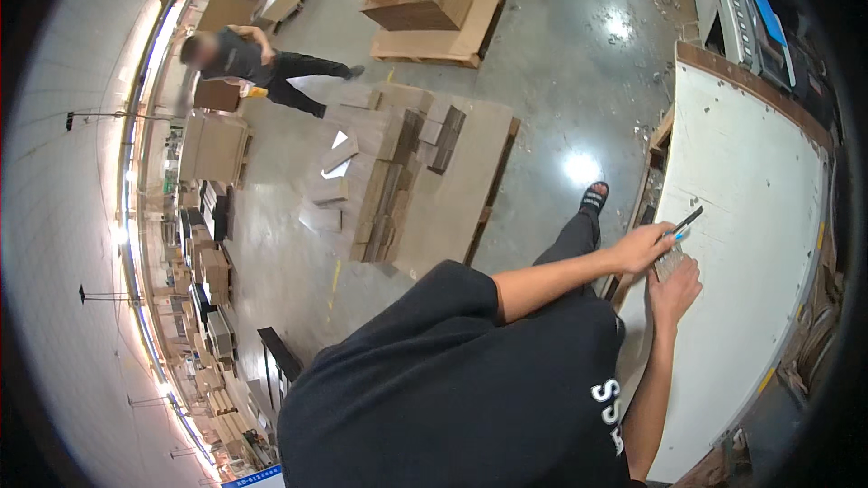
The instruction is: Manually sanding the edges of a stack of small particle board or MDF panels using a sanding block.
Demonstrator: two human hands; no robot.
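My left hand (644, 248) is closed around a slim black tool (689, 218), with a small bright blue spot at the fingertips. Whether it is a knife or a marker I cannot tell. Just beside it, my right hand (676, 291) grips a small grey-brown piece with a wood-like grain (668, 264), partly covered by the fingers. Both hands are close together over the left edge of a white-topped worktable (741, 307), which shows scuffs and small dark marks.
A pallet (493, 140) bears stacked wood-grain boards (384, 181). Farther off, another pallet (434, 47) carries brown box-like pieces (434, 0). Someone in dark clothes (240, 56) stands beyond. A machine (750, 9) adjoins the table's far end, with scraps scattered on the floor nearby.
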